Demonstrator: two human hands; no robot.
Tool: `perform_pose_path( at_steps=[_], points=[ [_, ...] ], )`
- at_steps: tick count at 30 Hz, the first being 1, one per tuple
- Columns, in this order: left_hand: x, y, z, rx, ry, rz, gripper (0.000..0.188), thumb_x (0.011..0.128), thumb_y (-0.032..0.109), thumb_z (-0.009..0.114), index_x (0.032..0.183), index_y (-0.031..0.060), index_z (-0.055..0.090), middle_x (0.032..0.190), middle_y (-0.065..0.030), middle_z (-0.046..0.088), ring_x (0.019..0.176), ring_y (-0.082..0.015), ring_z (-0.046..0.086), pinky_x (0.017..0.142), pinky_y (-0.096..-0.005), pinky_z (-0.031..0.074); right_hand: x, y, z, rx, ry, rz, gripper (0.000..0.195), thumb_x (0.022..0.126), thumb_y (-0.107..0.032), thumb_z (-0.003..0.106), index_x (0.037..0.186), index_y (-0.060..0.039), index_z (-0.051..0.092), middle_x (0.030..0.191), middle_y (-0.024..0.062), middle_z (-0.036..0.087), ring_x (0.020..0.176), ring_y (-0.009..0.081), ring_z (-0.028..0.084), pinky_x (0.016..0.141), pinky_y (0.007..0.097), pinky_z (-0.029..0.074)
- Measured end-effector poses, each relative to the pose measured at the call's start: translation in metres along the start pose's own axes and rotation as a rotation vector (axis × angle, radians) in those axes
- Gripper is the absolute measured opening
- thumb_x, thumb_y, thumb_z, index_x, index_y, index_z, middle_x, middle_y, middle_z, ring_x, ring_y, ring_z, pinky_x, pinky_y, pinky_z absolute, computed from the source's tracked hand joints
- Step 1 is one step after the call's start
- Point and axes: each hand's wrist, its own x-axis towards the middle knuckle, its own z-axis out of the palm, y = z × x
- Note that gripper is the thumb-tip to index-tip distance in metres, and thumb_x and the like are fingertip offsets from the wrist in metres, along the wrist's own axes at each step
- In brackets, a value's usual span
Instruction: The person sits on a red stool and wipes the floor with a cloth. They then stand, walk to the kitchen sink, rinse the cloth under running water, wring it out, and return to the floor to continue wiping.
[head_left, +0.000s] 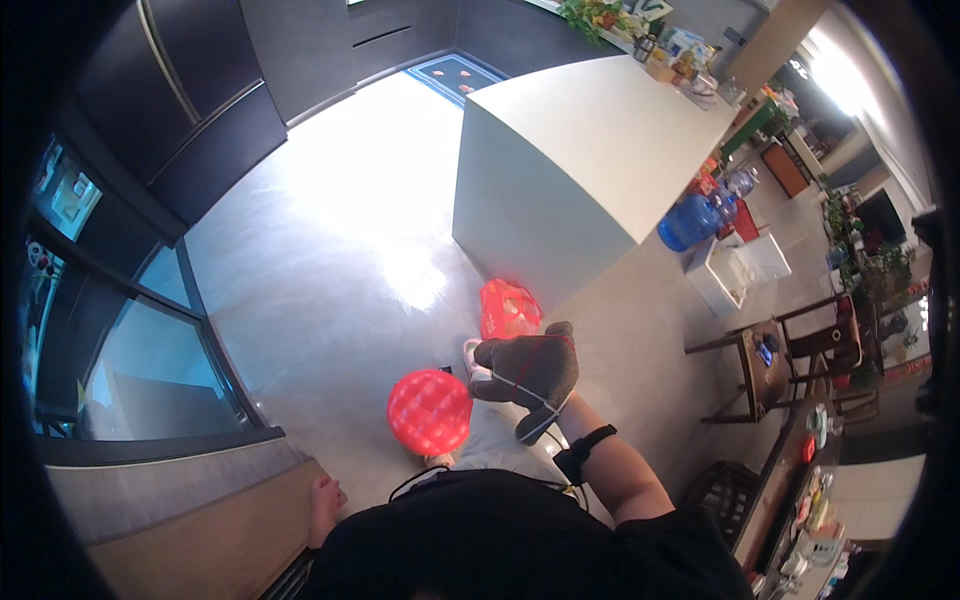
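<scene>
My right hand is hidden by a grey-brown, soft-looking fabric thing (529, 367) with blunt, stubby projections and red and white lines across it. Whether this is a glove or a soft toy, I cannot tell. A black strap (577, 454) is around the right forearm. My left hand (326, 499) hangs low at the left with curled fingers, near a wooden panel (217, 510), and nothing shows in it. Between the hands is a round red thing (429, 412) with a quilted pattern, in front of my legs. A red plastic bag (510, 309) stands beyond the grey thing.
A white-topped island (577, 127) rises ahead, its side (525, 217) beside the red bag. Glass doors (169, 360) stand at the left. Blue water bottles (690, 221), an open white foam box (712, 277) and a wooden chair (765, 360) are at the right.
</scene>
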Motion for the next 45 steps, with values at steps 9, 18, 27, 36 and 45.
perform_pose_path(
  at_steps=[9, 18, 27, 36, 45],
  points=[
    [0.029, -0.016, 0.066, -0.168, 0.141, -0.073, 0.034, 0.081, 0.016, 0.064, 0.11, 0.0036, 0.052, 0.082, -0.0059, 0.055, 0.064, -0.0145, 0.053, 0.049, -0.0291, 0.044, 0.119, 0.081, -0.021, -0.114, 0.037, -0.267, 0.016, 0.073, -0.033, 0.061, 0.077, -0.0193, 0.054, 0.072, 0.0009, 0.058, 0.069, 0.0191, 0.06, 0.07, 0.0423, 0.03],
    [-0.005, 0.123, 0.114, -0.061, 0.281, 0.08, 0.047, 0.078, 0.024, 0.068, 0.117, 0.0006, 0.056, 0.098, -0.0141, 0.063, 0.071, -0.0182, 0.062, 0.055, -0.0312, 0.05, 0.21, 0.16, 0.029, 0.043, 0.199, -0.718, 0.026, 0.064, -0.029, 0.066, 0.064, -0.0111, 0.048, 0.056, 0.0035, 0.044, 0.055, 0.0209, 0.049, 0.06, 0.0331, 0.042],
    [-0.05, 0.116, 0.112, 0.123, 0.445, 0.009, 0.05, 0.075, 0.027, 0.07, 0.116, 0.0003, 0.059, 0.102, -0.0137, 0.065, 0.082, -0.023, 0.065, 0.062, -0.0339, 0.055, 0.223, 0.161, 0.013, 0.261, -0.074, -0.668, 0.036, 0.052, -0.041, 0.065, 0.072, -0.0156, 0.048, 0.063, 0.0014, 0.042, 0.06, 0.0228, 0.049, 0.074, 0.0378, 0.031],
    [-0.012, 0.132, 0.109, -0.071, 0.376, -0.084, 0.051, 0.077, 0.028, 0.069, 0.119, 0.002, 0.057, 0.104, -0.0148, 0.064, 0.085, -0.0242, 0.065, 0.064, -0.036, 0.054, 0.263, 0.185, 0.054, 1.29, -0.467, -0.433, 0.029, 0.078, -0.04, 0.049, 0.086, -0.0128, 0.05, 0.078, 0.0015, 0.042, 0.073, 0.0254, 0.049, 0.08, 0.0417, 0.034],
    [0.081, 0.227, 0.08, 0.135, 0.285, 0.039, 0.052, 0.075, 0.028, 0.069, 0.118, 0.0006, 0.058, 0.099, -0.0169, 0.065, 0.075, -0.0238, 0.065, 0.063, -0.0338, 0.054, 0.277, 0.122, -0.038, 2.111, -0.436, 0.34, 0.041, 0.082, -0.047, 0.047, 0.083, -0.0063, 0.048, 0.081, 0.0094, 0.054, 0.082, 0.0213, 0.054, 0.071, 0.0408, 0.042]
  ],
)
